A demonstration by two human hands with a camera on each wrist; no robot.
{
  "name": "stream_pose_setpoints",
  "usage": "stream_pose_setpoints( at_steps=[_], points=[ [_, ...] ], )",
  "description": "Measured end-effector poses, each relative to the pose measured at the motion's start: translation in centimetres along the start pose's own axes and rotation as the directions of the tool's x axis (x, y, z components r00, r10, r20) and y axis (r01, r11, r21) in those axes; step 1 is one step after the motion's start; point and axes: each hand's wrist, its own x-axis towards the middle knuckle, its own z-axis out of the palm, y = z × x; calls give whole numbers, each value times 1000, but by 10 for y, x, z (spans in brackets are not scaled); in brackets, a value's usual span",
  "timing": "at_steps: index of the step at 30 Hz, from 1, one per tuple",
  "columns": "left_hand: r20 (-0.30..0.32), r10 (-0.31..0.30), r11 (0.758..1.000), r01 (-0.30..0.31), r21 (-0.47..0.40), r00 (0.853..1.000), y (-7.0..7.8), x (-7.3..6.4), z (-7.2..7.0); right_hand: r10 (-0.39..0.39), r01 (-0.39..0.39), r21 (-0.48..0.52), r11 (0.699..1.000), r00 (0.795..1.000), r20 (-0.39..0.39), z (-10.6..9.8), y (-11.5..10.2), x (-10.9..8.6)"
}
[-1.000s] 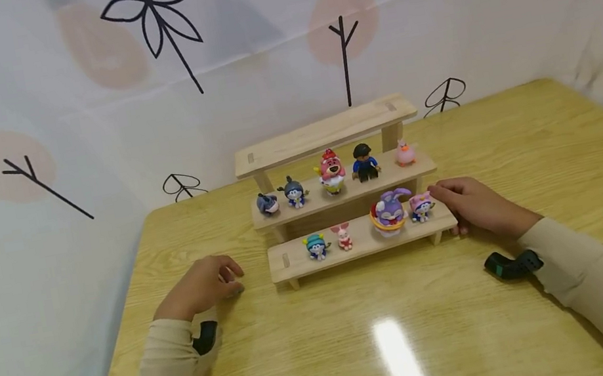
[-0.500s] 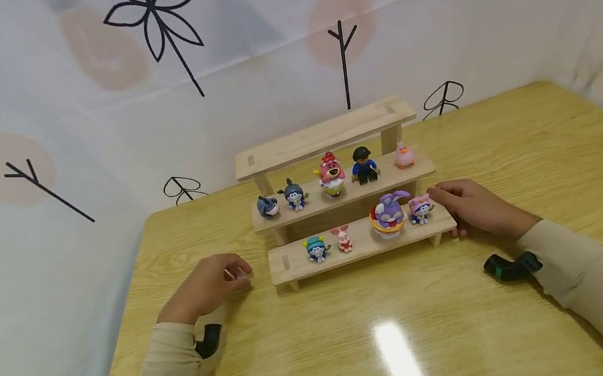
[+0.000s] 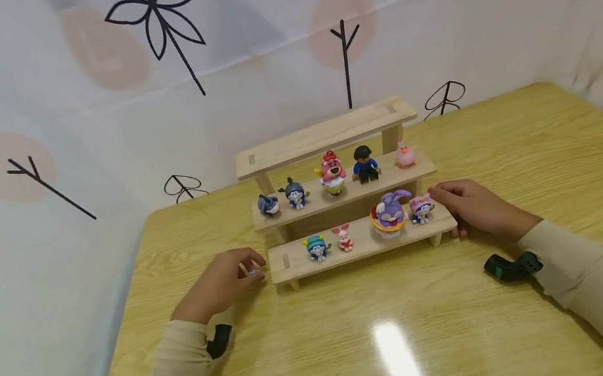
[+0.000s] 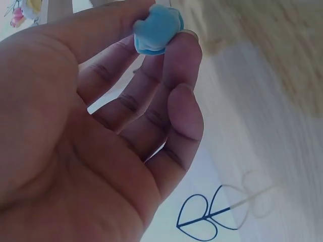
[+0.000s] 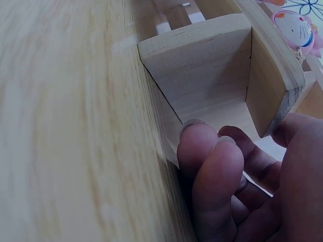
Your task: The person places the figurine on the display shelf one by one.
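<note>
My left hand (image 3: 227, 280) pinches a small light-blue piece (image 4: 159, 29) between thumb and fingers, just left of the wooden display shelf's lowest step (image 3: 303, 266). Most of the piece is hidden in the head view, and its kind cannot be told. At that step's right end, my right hand (image 3: 475, 205) holds the board corner. Its thumb touches the end of the board (image 5: 275, 75), with the other fingers curled below. Nearest to it sits a figurine in a pink hat (image 3: 420, 209). A purple rabbit figurine (image 3: 388, 213), a piglet (image 3: 344, 238) and a blue-hatted figurine (image 3: 317, 248) share the step.
On the middle step stand a donkey (image 3: 268, 205), a dark-haired figurine (image 3: 294, 194), a pink bear (image 3: 331, 173), a toy man in blue (image 3: 365, 164) and a pink duck (image 3: 405, 155). The top step (image 3: 323, 136) is bare wood. Patterned cloth (image 3: 264, 34) hangs behind.
My left hand has moved right, closer to the shelf's left end, with the blue piece in its fingers. My right hand has stayed at the right end. The figurines have not moved.
</note>
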Motion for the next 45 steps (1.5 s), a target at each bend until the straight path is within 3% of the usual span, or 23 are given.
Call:
stream_pose_setpoints(
  at_steps=[3, 10, 19, 33, 45],
  points=[
    [6, 10, 1000, -10, 3, 1000, 2, 2, 5, 0, 0, 0, 1000, 1000, 4, 0, 1, 0],
    [2, 95, 993, -95, 64, 996, 3, 5, 13, -8, 9, -11, 1000, 1000, 7, 0, 2, -1],
    [4, 72, 995, -72, 68, 997, 6, 6, 15, -3, 3, -8, 1000, 1000, 9, 0, 2, -1],
    [-19, 85, 993, -83, 79, 996, 8, 5, 12, -35, 35, 2, 999, 999, 10, -1, 2, -1],
    [-68, 29, 997, -24, 71, 997, 12, 4, 11, -28, 28, 2, 1000, 1000, 14, -1, 0, -1]
  ],
)
